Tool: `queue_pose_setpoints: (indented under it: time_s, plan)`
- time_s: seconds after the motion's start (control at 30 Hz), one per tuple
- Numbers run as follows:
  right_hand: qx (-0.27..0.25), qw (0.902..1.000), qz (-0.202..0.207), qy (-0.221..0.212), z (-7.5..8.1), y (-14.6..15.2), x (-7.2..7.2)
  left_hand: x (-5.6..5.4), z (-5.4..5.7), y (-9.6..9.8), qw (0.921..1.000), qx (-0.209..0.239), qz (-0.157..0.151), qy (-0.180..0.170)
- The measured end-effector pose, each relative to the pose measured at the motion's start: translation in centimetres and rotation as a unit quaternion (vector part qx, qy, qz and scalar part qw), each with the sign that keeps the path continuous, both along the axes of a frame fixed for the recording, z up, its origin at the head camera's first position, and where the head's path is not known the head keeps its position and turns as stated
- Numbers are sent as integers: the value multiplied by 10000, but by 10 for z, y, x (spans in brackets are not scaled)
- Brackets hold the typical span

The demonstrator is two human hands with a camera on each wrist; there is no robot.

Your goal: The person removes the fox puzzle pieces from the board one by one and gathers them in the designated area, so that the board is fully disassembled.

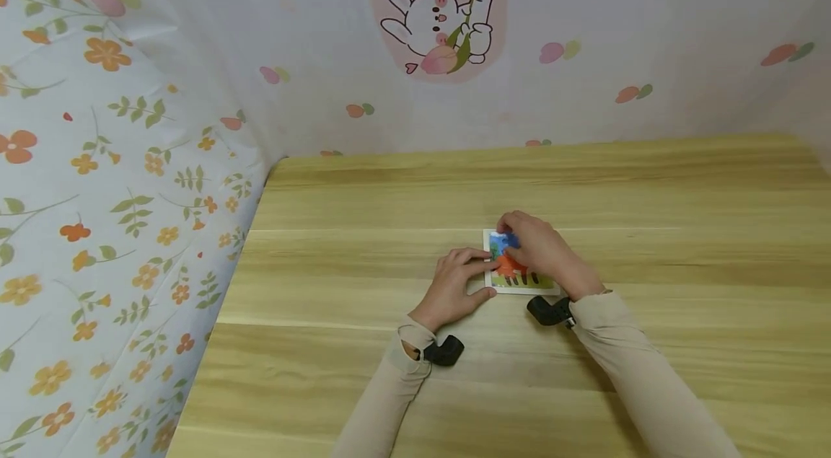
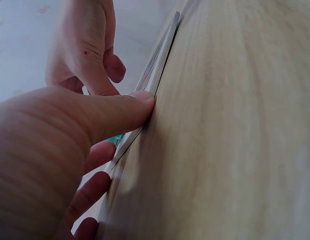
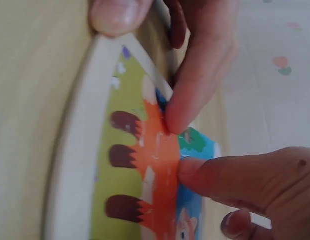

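A small picture puzzle [image 1: 535, 282] with a pale frame lies flat on the table. Its picture has an orange animal with brown legs on green, under blue. My left hand [image 1: 457, 285] rests at its left side, the thumb against the near-left corner and a fairly straight finger reaching onto the picture. From the right, my right hand [image 1: 544, 247] grips the far part of the puzzle, fingers curled at the far edge and thumb on the orange and blue area. In the right wrist view the thumb [image 3: 195, 172] presses the surface; its other fingertips are partly hidden.
The wooden table [image 1: 337, 227] extends around the puzzle. Behind it hangs a pale cloth [image 1: 311, 25] with a rabbit print, and a flowered cloth [image 1: 130, 177] drapes along the left side. A black wrist device [image 1: 444, 350] sits at each cuff, close above the tabletop.
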State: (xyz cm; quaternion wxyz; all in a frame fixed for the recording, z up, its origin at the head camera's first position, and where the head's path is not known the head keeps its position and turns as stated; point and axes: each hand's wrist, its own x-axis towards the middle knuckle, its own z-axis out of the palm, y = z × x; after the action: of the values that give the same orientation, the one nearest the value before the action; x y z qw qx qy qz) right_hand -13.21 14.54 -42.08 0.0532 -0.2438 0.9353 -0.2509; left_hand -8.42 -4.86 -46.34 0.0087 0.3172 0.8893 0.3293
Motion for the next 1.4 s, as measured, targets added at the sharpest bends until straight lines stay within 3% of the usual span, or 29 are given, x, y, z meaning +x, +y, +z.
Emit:
queue_pose_setpoints:
  time_s: [0.23,0.47,0.93,1.4]
  plan:
    - [216,9992,-105,334,-3,0,5,1,-2,0,10000,-17,-38,11]
    - [640,9934,130,948,-5,-1,10,2,-2,-1,10000,-13,37,37]
    - [265,9958,-158,857,-5,10,10,2,-2,-1,10000,-22,82,-30]
    - [317,9959,-359,764,-1,43,14,3,3,-1,9999,-39,90,-101]
